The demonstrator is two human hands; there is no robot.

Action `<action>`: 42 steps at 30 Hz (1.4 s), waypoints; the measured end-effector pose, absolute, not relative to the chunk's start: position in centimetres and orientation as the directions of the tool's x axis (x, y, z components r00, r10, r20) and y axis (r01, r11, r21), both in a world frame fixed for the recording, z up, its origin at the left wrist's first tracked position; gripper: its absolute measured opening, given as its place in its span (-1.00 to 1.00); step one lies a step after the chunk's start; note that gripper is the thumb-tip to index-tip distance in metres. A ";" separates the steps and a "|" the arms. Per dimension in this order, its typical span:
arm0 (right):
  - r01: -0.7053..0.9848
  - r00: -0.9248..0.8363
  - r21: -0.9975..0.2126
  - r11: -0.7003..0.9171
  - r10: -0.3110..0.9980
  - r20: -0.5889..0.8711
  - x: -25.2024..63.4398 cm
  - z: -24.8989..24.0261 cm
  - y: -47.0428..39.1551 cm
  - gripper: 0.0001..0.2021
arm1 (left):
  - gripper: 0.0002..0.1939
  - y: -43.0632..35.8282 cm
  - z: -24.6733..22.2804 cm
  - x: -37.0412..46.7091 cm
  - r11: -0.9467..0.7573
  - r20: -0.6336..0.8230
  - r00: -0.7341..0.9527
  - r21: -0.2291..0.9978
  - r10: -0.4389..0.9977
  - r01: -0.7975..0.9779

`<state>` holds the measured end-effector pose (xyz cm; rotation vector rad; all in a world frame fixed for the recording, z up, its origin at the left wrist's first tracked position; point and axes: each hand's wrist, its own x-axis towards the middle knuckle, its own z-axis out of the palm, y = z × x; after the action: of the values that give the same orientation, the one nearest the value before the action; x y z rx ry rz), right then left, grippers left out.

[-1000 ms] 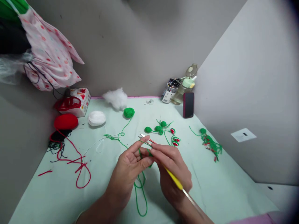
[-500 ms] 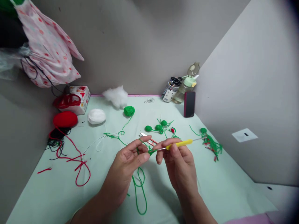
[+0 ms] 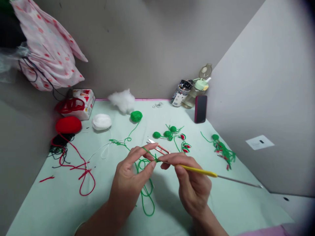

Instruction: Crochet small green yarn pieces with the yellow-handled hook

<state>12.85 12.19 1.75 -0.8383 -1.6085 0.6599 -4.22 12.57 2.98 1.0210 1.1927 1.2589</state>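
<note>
Down at the near side of the pale green cloth point(image 3: 233, 203), a long loop of green yarn point(image 3: 148, 213) lies loose below the hands. Above that, the left hand point(image 3: 129, 178) pinches a tiny bit of green crochet work point(image 3: 156, 160) between thumb and index, with a strand running over the index finger. The right hand point(image 3: 194, 182) has a pen-ish grip on a yellow-handled hook point(image 3: 199, 170), its long axis going from the work out to the right and a bit toward the viewer. So the work sits at the hook's inner end, between both sets of fingertips, left hand closer. Can't tell if the tip is through a stitch. Nothing seems to block the hook; the scissors point(image 3: 161, 149) lie just beyond the fingertips. Farther back: green crocheted balls point(image 3: 168, 134), a green yarn ball point(image 3: 136, 116), then white fluff point(image 3: 123, 101) near the wall point(image 3: 147, 65)
</note>
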 end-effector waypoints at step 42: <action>0.376 -0.080 -0.696 0.613 0.769 0.634 12.1 0.6 12.0 -0.62 | -0.50 12.4 2.3 -2.8 0.364 -0.328 0.176 0.700 0.928 -0.614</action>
<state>12.11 11.97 0.56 -0.9522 -1.6887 0.4266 -2.82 12.39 2.32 0.4628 0.8171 1.1489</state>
